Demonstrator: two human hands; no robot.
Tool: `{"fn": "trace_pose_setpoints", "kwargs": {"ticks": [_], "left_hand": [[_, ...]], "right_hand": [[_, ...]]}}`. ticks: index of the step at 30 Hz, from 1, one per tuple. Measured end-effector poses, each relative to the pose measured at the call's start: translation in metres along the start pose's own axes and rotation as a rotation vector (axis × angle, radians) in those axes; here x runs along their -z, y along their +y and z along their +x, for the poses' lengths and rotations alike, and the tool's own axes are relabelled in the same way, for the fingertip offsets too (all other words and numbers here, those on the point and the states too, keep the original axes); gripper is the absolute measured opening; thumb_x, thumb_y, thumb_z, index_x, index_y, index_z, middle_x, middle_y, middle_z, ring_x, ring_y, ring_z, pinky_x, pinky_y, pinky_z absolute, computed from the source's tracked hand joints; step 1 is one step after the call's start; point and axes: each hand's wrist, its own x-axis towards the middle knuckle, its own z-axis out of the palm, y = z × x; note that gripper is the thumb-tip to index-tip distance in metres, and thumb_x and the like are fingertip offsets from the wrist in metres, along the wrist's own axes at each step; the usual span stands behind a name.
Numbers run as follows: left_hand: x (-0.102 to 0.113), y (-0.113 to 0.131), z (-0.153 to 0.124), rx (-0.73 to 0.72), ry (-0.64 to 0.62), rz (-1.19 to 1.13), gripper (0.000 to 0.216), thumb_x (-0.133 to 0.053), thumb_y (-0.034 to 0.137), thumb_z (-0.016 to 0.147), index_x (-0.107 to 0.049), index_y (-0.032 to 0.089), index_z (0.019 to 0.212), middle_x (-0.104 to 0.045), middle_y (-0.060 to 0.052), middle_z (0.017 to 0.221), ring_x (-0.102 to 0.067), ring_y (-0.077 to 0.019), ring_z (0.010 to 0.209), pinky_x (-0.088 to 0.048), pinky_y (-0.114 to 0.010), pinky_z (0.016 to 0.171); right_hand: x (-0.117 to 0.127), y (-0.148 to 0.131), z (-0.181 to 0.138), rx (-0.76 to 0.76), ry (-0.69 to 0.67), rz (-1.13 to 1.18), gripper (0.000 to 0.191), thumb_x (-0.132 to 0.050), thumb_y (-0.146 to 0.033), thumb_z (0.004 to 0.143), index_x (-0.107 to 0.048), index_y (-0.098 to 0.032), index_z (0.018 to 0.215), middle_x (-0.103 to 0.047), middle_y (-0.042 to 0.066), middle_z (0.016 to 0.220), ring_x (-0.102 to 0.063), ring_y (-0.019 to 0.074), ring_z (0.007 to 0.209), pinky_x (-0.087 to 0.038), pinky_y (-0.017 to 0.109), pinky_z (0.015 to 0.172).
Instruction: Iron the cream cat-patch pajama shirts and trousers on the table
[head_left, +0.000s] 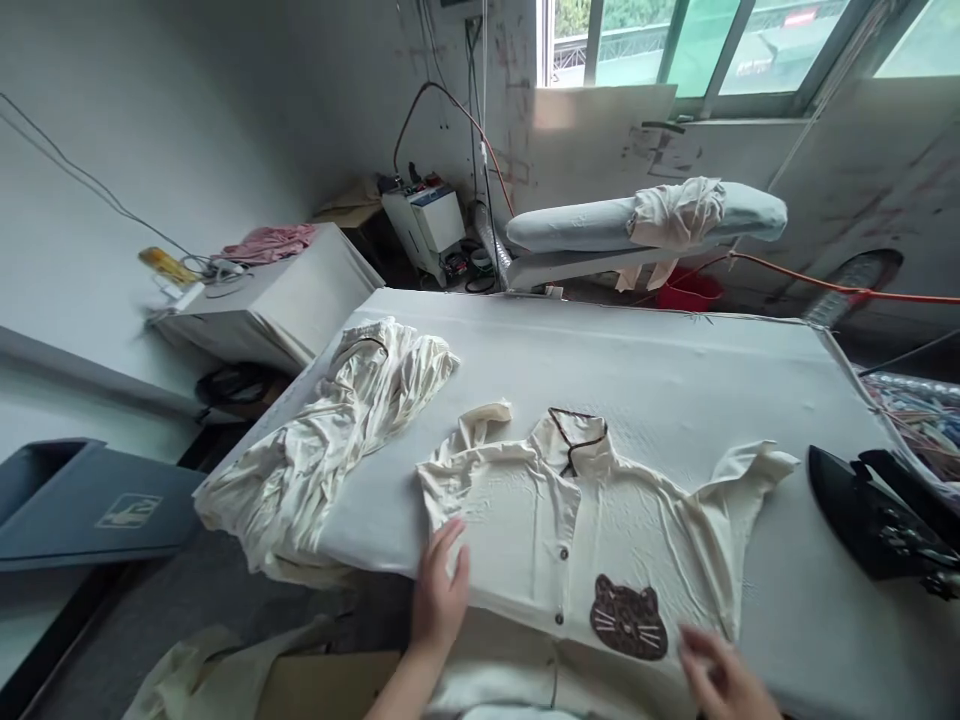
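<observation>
A cream button-up shirt point(517, 530) with dark piping on its collar lies front up on a padded ironing table point(637, 360). Its front has dark buttons and a brown cat-face patch point(628, 618). My left hand point(441, 590) is at the shirt's left side, fingers spread and nothing gripped. Near the lower right edge, beside the patch, my right hand point(724, 675) is slightly blurred, its fingers loosely bent and apart. Whether it touches the cloth is unclear. The lower part of the shirt hangs over the front table edge.
Crumpled cream garments point(337, 430) lie at the table's left. A black iron point(885, 515) rests at the right edge. Behind stands a padded sleeve arm point(577, 225) with cloth wrapped around it. A blue-grey bin point(105, 500) is at left, and an orange hose point(825, 288) crosses behind.
</observation>
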Motion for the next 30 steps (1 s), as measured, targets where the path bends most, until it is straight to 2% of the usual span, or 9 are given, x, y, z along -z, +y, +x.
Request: {"fn": "trace_pose_setpoints", "kwargs": {"ticks": [5,8,11,14,17,21,25,28,30], "left_hand": [[-0.073,0.056,0.158,-0.224,-0.204,0.077,0.031,-0.049,0.026,0.095,-0.062,0.018,0.122,-0.068,-0.016,0.128,-0.065,-0.0265,0.121,-0.052,-0.042,0.104],[-0.055,0.029,0.192,-0.199,-0.565,0.393,0.033,-0.064,0.046,0.089,-0.068,0.019,0.109,-0.074,-0.013,0.108,-0.070,-0.0312,0.104,-0.052,-0.041,0.092],[-0.004,-0.022,0.214,-0.183,-0.783,0.523,0.034,-0.062,0.053,0.088,-0.068,0.022,0.077,-0.075,-0.008,0.083,-0.071,-0.0315,0.085,-0.049,-0.037,0.075],[0.029,-0.061,0.238,-0.122,-0.846,0.585,0.039,-0.055,0.050,0.092,-0.065,0.022,0.066,-0.072,-0.007,0.073,-0.070,-0.0292,0.077,-0.046,-0.035,0.069],[0.008,-0.050,0.250,-0.203,-0.635,0.467,0.025,-0.055,0.042,0.091,-0.069,0.024,0.082,-0.075,-0.009,0.091,-0.069,-0.0310,0.092,-0.049,-0.042,0.083],[-0.081,0.059,0.237,-0.307,-0.362,-0.003,0.025,-0.042,0.027,0.096,-0.066,0.025,0.104,-0.073,-0.007,0.110,-0.065,-0.0242,0.109,-0.047,-0.041,0.101],[-0.165,0.175,0.219,-0.134,-0.740,0.141,0.033,-0.063,0.052,0.088,-0.069,0.021,0.099,-0.075,-0.011,0.105,-0.067,-0.0310,0.106,-0.047,-0.046,0.098],[-0.200,0.202,0.219,-0.089,-0.948,0.306,0.035,-0.054,0.051,0.094,-0.072,0.020,0.091,-0.077,-0.012,0.095,-0.071,-0.0286,0.096,-0.049,-0.039,0.086],[-0.210,0.200,0.222,-0.086,-0.886,0.348,0.039,-0.043,0.045,0.100,-0.074,0.021,0.096,-0.077,-0.012,0.100,-0.072,-0.0254,0.095,-0.048,-0.034,0.079]], "right_hand": [[-0.035,-0.184,0.134,0.117,-0.098,0.268,0.032,-0.059,-0.032,0.075,-0.067,-0.026,0.104,-0.072,0.009,0.101,-0.071,0.0282,0.091,-0.058,0.047,0.088],[-0.079,-0.246,0.199,0.034,-0.214,0.261,0.024,-0.068,-0.025,0.069,-0.064,-0.020,0.092,-0.071,0.005,0.083,-0.068,0.0198,0.064,-0.057,0.033,0.062],[-0.116,-0.260,0.230,-0.021,-0.287,0.225,0.016,-0.068,-0.012,0.063,-0.055,-0.021,0.068,-0.057,-0.003,0.052,-0.056,0.0148,0.048,-0.046,0.025,0.049],[-0.130,-0.258,0.241,-0.007,-0.250,0.193,0.018,-0.065,-0.009,0.063,-0.053,-0.022,0.065,-0.054,-0.005,0.051,-0.054,0.0134,0.051,-0.043,0.023,0.051],[-0.110,-0.249,0.244,0.065,-0.247,0.194,0.012,-0.066,-0.018,0.069,-0.063,-0.022,0.080,-0.069,-0.002,0.071,-0.064,0.0159,0.067,-0.050,0.024,0.063],[-0.035,-0.197,0.225,0.100,-0.041,0.156,0.026,-0.042,-0.025,0.087,-0.065,-0.023,0.099,-0.074,0.006,0.107,-0.067,0.0200,0.103,-0.051,0.034,0.094],[0.047,-0.105,0.186,-0.047,0.067,-0.212,0.028,-0.050,-0.042,0.083,-0.064,-0.021,0.095,-0.072,0.011,0.100,-0.065,0.0299,0.099,-0.046,0.045,0.092],[0.085,-0.051,0.171,-0.169,-0.188,-0.524,0.031,-0.059,-0.054,0.081,-0.066,-0.024,0.084,-0.072,0.007,0.085,-0.067,0.0306,0.085,-0.047,0.042,0.080],[0.090,-0.038,0.167,-0.222,-0.179,-0.555,0.028,-0.056,-0.050,0.085,-0.066,-0.025,0.079,-0.072,0.007,0.080,-0.068,0.0308,0.082,-0.048,0.042,0.077]]}}
